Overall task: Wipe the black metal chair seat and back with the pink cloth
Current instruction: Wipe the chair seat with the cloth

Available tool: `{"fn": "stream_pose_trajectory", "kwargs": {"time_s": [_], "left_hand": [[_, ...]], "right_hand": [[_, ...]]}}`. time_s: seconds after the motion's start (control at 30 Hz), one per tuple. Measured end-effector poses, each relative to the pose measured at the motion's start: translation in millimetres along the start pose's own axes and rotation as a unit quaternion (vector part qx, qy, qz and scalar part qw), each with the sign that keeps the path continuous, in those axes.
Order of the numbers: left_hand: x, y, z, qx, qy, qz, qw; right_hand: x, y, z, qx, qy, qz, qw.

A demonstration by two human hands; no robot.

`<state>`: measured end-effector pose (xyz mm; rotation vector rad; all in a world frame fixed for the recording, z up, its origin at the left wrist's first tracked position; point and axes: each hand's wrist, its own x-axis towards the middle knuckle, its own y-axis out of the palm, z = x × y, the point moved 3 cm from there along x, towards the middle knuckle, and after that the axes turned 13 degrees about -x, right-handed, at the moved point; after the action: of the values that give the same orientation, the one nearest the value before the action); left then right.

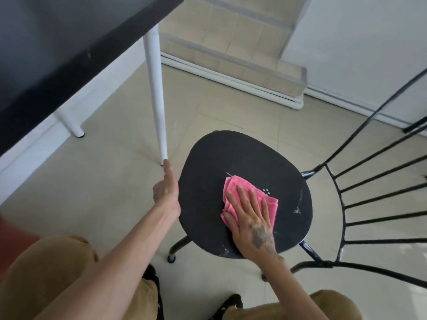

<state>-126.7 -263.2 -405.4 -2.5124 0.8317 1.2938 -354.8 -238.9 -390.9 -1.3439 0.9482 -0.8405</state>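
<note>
The black metal chair has a rounded black seat (245, 162) in the middle of the view, and its back of thin black bars (379, 199) fans out to the right. A crumpled pink cloth (233, 188) lies on the near half of the seat. My right hand (251, 218) presses flat on the cloth, fingers spread and pointing away from me. My left hand (166, 192) grips the seat's left edge, thumb up along the rim and fingers hidden under the seat. White scuffs mark the seat's right side.
A black tabletop (69, 49) on white legs (154, 88) stands close on the left. Tiled steps (231, 49) rise beyond, with white pipes along their base. A white wall is at the right. My knees in tan trousers fill the bottom edge.
</note>
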Motion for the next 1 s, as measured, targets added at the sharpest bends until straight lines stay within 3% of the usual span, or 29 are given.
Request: {"fn": "stream_pose_trajectory", "kwargs": {"time_s": [0.17, 0.3, 0.37, 0.57, 0.7, 0.8, 1.0], "left_hand": [[-25, 11, 3, 0.101, 0.149, -0.031, 0.983], [-30, 13, 3, 0.175, 0.227, -0.049, 0.957], [-31, 14, 2, 0.199, 0.242, -0.062, 0.948], [-42, 15, -2, 0.185, 0.274, -0.067, 0.941], [-41, 15, 0, 0.187, 0.297, -0.068, 0.934], [-36, 15, 4, 0.211, 0.306, -0.082, 0.925], [-33, 15, 8, 0.238, 0.318, -0.09, 0.913]], "right_hand": [[19, 5, -82, -0.025, 0.142, 0.055, 0.988], [43, -3, -75, 0.009, 0.233, 0.07, 0.97], [48, -3, -49, 0.026, 0.217, 0.07, 0.973], [2, -1, 62, 0.049, 0.039, 0.029, 0.998], [-45, 2, 66, 0.03, -0.006, -0.007, 1.0], [-62, 8, 23, 0.017, 0.015, -0.028, 0.999], [-47, 12, -86, 0.001, 0.159, -0.016, 0.987]]}}
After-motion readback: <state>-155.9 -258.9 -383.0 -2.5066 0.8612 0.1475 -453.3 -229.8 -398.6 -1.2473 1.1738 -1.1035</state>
